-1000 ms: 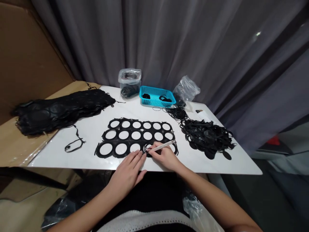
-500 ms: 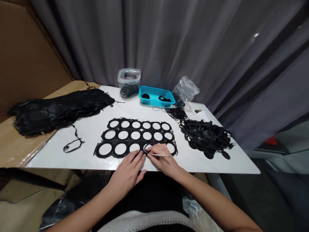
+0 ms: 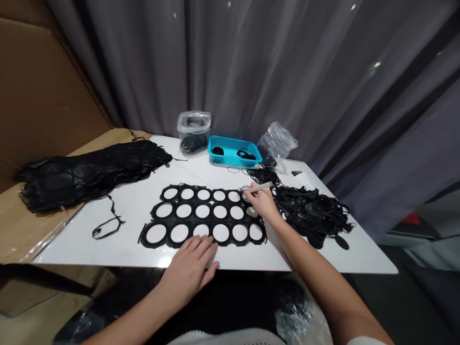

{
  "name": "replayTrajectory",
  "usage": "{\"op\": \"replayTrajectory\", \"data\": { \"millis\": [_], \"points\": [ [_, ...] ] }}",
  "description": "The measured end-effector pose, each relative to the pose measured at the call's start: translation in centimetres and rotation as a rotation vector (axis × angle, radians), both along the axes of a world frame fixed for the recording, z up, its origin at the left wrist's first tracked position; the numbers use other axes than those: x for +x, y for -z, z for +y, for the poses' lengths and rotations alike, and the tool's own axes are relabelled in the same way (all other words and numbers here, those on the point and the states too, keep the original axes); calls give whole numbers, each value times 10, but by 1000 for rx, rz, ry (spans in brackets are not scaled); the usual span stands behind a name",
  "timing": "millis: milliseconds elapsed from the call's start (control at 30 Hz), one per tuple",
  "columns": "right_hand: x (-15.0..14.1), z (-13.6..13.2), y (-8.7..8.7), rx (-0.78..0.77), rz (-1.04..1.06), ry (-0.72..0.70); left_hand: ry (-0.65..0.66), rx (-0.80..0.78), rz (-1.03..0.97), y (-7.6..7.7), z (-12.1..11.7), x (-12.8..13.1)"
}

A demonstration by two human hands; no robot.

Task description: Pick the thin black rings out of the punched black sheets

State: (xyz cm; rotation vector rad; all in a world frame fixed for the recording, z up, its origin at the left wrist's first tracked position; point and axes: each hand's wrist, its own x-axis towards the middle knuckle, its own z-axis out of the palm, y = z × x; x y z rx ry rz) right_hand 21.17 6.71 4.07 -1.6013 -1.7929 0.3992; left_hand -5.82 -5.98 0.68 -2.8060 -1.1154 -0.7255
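A black rubber-like sheet (image 3: 194, 224) with rows of round holes lies flat on the white table. My left hand (image 3: 194, 261) rests palm down at the sheet's near edge, fingers stretched out, fingertips by a near-row hole. My right hand (image 3: 264, 203) is closed around a slim white pen-like tool (image 3: 260, 188), over the sheet's far right corner. A thin dark loop seems to show by the tool's tip, too small to be sure. Behind that hand is a tangle of thin black rings (image 3: 265, 176). To its right sits a heap of black discs and scraps (image 3: 312, 213).
A blue basket (image 3: 235, 162) holding black rings stands at the back, between a clear plastic tub (image 3: 194, 132) and a clear bag (image 3: 278, 141). On the left lies a stack of black sheets (image 3: 93, 170). A loose black strip (image 3: 108, 230) lies before it.
My right hand has moved from the near row of holes to the far right, tool still in it. Thin rings around a near-row hole are gone from there. My left hand stays at the near edge.
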Motion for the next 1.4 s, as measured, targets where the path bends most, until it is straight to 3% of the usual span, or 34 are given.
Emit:
{"op": "replayTrajectory", "data": {
  "millis": [133,267,500,633,833,900,967,1033,1100,1167,1267,1400],
  "points": [
    [-30,-13,5,-160,125,-211,-76,-48,-17,-9,27,6],
    [-50,-29,13,-249,223,-405,-53,-28,25,2,47,9],
    [-51,-32,18,-236,243,-437,-55,-57,60,14,46,8],
    [-51,-36,20,-138,108,-473,-67,-77,65,13,46,8],
    [-53,-46,28,153,-361,-598,-58,-90,66,14,47,9],
    [-47,-28,25,178,-422,-525,-59,-90,57,15,47,9],
    [-34,2,18,168,-400,-322,-58,-84,52,15,45,8],
    [-20,34,11,129,-317,-114,-50,-77,60,13,44,7],
    [-11,58,5,75,-195,-26,-37,-92,71,6,46,5],
    [-12,66,3,9,-84,-43,-39,-134,76,-2,53,4],
    [-25,56,7,-111,43,-161,-62,-145,81,-10,73,6],
    [-44,34,16,-211,141,-357,-67,-110,159,-3,102,8]
  ]
}}
